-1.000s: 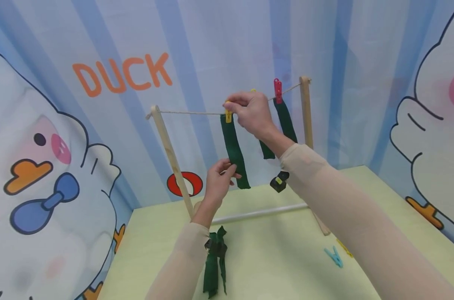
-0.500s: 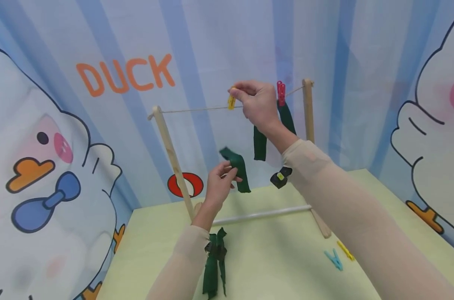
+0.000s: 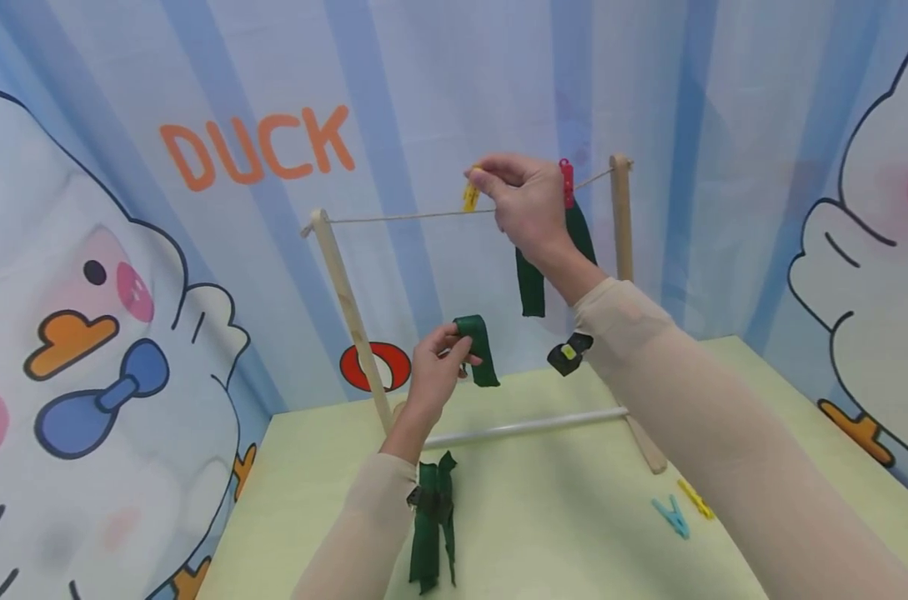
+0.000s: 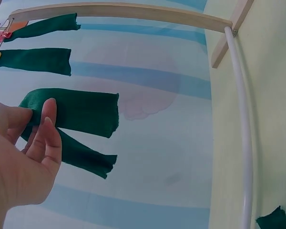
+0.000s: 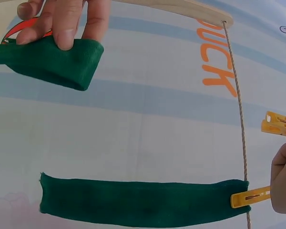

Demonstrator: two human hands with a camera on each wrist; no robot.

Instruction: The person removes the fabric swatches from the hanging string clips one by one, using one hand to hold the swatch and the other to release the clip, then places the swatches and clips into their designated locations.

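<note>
My left hand (image 3: 434, 375) pinches a green cloth strip (image 3: 482, 350), folded over the fingers with both ends hanging, below the line; the left wrist view shows the same strip (image 4: 86, 112). Above, my right hand (image 3: 532, 204) pinches a yellow clothespin (image 3: 471, 197) close to the rope (image 3: 401, 218). The right wrist view shows that clothespin (image 5: 279, 124) beside the rope, apart from it, with no cloth in it. Another green strip (image 5: 143, 201) hangs from the rope under a second yellow clothespin (image 5: 250, 196). A red clothespin (image 3: 567, 183) holds a further strip (image 3: 579, 233).
Wooden posts (image 3: 348, 312) carry the rope, joined low down by a white rod (image 3: 529, 428). More green strips (image 3: 426, 533) lie on the table (image 3: 544, 517) at front left. A blue clothespin (image 3: 671, 517) and a yellow one (image 3: 695, 498) lie at the right. A printed curtain stands behind.
The strip has come off the rope and now droops folded from my left hand. My right hand, still pinching the yellow clothespin, has moved up and slightly right.
</note>
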